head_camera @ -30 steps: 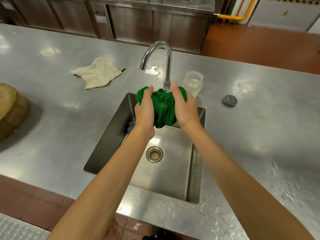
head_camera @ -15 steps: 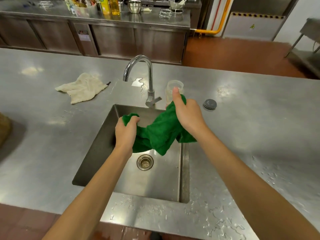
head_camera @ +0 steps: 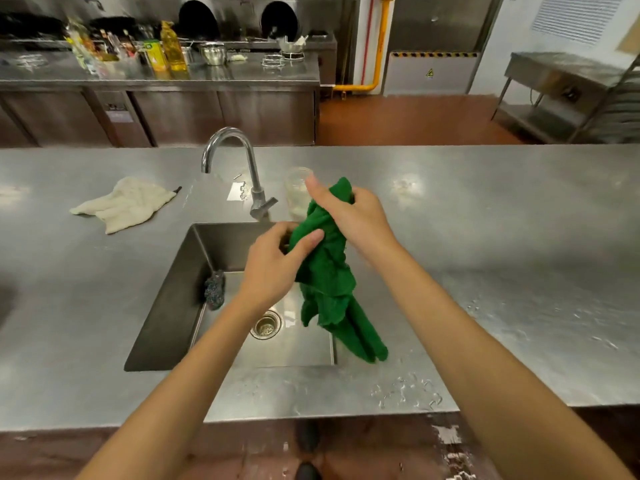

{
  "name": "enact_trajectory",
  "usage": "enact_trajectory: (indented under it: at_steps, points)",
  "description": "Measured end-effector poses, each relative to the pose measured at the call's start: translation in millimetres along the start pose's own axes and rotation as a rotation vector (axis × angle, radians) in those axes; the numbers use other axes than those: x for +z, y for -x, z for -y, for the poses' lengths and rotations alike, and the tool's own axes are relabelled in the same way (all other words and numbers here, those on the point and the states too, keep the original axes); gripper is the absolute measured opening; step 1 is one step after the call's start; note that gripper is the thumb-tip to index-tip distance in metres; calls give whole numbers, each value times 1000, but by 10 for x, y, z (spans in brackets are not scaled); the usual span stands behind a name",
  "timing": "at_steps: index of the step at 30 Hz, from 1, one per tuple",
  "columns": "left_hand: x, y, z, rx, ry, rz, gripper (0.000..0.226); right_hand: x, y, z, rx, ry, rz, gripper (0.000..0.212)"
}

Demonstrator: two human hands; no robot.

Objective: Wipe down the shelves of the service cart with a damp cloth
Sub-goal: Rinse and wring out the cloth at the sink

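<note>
A green cloth [head_camera: 329, 282] hangs over the steel sink [head_camera: 166, 306], its lower end dangling past the sink's right rim. My right hand [head_camera: 349, 216] grips the cloth's top end, just in front of the tap. My left hand [head_camera: 277, 265] holds the cloth a little lower, thumb pressed on its upper part. No service cart is recognisable in this view.
A curved tap [head_camera: 239, 168] stands behind the sink, with a clear jar [head_camera: 296, 192] beside it. A beige rag [head_camera: 128, 202] lies on the counter [head_camera: 502, 237] at left. A scourer [head_camera: 214, 289] leans inside the sink. Water drops spot the counter's front right.
The cloth was bunched between both hands, then stretched out; now it hangs lengthwise from my right hand and my left hand has moved right onto its upper part. The camera has tilted up.
</note>
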State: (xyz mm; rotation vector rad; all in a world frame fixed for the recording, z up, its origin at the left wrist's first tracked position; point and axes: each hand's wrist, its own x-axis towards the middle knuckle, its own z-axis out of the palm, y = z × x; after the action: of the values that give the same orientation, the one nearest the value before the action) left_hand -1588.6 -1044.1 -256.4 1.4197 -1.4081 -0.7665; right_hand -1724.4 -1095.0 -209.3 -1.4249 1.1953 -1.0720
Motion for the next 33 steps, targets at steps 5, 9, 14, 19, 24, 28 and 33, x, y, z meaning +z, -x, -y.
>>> enact_trajectory:
  at_steps: [5, 9, 14, 19, 24, 28, 33]
  points:
    - [96, 347, -128, -138, 237, 3, 45, -265, 395, -189, 74, -184, 70, 95]
    - [-45, 548, -231, -283, 534, -4, 43, -347, 768, -371, 170, -70, 126, 112]
    - [-352, 717, -227, -425, 639, -88, 46, -226, 1146, -518, 245, 123, 373, 78]
    - [-756, 879, -137, -513, 618, -48, 46, 124, 1327, -510, 101, 127, 342, 13]
    - [-1324, 1007, 83, -507, 486, 16, 31, 505, 1342, -374, -2, 341, 151, 33]
    - [-1904, 1119, 299, -553, 464, 26, 35, 956, 1354, -180, 69, 208, 70, 69]
    - [-2764, 1250, 529, -556, 399, 175, 37, 1478, 1352, 13, 147, 47, 77, 101]
